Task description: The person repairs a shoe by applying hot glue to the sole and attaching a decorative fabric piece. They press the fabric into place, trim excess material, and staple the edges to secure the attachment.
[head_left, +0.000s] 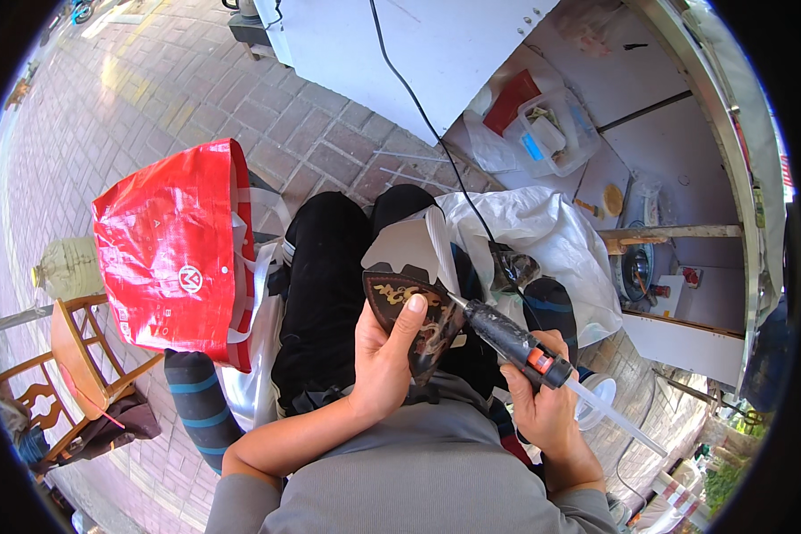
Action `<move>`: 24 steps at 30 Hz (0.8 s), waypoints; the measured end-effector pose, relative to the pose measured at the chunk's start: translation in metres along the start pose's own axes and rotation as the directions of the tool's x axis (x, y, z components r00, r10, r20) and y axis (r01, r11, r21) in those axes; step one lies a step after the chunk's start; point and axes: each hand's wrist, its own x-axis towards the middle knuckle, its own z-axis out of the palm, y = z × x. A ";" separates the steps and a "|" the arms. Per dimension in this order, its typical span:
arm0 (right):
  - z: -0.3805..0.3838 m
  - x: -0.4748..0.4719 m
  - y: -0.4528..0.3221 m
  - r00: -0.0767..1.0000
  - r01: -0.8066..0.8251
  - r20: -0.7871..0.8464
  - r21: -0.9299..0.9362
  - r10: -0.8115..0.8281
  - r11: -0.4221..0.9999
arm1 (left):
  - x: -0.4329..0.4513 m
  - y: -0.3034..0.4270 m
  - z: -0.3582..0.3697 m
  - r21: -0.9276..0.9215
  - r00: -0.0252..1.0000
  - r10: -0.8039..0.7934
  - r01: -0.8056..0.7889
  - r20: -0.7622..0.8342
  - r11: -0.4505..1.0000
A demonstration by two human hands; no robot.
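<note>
My left hand (386, 360) grips a dark brown, leather-like piece (400, 294) with a stitched edge and gold ornament. The thumb lies on its front face, and the fingers are hidden behind it. My right hand (544, 400) is shut around a black hot glue gun (504, 330). A translucent glue stick (617, 417) sticks out of the gun's rear. Its metal nozzle points at the piece's upper right edge; whether they touch I cannot tell. Above the piece, over my knees, lie a pale grey panel (400, 245) and a white ribbed strip (442, 247).
A red shopping bag (167, 253) stands at left, near a wooden chair (80, 360) and a plastic jug (70, 267). The glue gun's black cord (417, 103) runs up across a white panel (400, 53). At right are a white plastic bag (541, 220) and a clear plastic box (554, 130).
</note>
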 end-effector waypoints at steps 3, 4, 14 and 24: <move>0.001 0.001 -0.001 1.000 -0.002 -0.001 -0.003 0.002 1.000 | 0.000 0.001 0.000 0.019 1.000 -0.012 0.012 0.009 1.000; 0.001 0.002 -0.001 1.000 0.012 -0.008 0.000 -0.012 1.000 | -0.001 0.001 0.000 0.023 1.000 -0.007 0.007 0.012 1.000; 0.003 0.008 -0.005 0.999 0.017 -0.028 0.038 -0.016 0.999 | -0.001 -0.002 -0.002 0.033 0.999 0.010 -0.011 0.048 0.999; 0.003 0.011 -0.004 0.996 0.080 -0.048 0.055 -0.077 0.995 | -0.001 -0.003 -0.002 0.054 0.998 0.034 -0.037 0.051 0.998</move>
